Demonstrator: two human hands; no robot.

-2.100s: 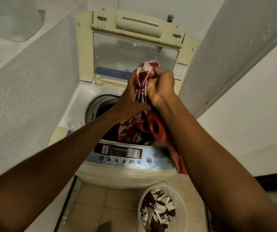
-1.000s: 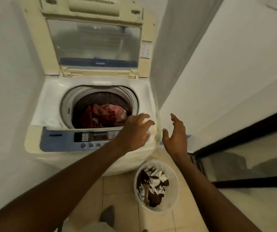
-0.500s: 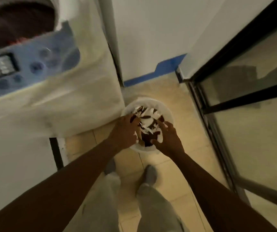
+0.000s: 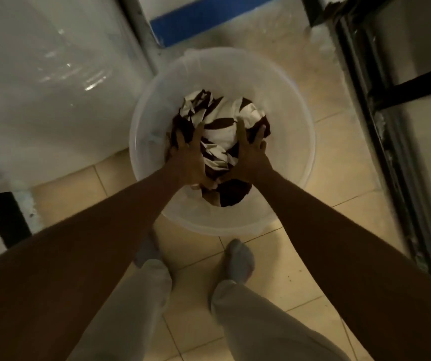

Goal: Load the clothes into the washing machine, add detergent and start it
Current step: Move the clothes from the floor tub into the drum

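A translucent white bucket [image 4: 287,113] stands on the tiled floor in front of me. Inside it lies a crumpled brown-and-white patterned cloth [image 4: 222,131]. My left hand [image 4: 187,155] presses down on the cloth's left side with fingers spread into the folds. My right hand [image 4: 251,152] lies on the cloth's right side, fingers spread over it. Both hands enclose the bundle from either side; how tightly they grip it I cannot tell. The washing machine's white front [image 4: 47,87] fills the upper left; its tub and controls are out of view.
A dark metal door frame [image 4: 381,121] with glass runs down the right side. A blue strip [image 4: 209,16] marks the wall base behind the bucket. My feet [image 4: 238,259] stand on beige tiles just below the bucket.
I dropped the red cloth into the machine's tub, then bent down to the bucket. Both hands went from the bucket rim down onto the brown-and-white cloth.
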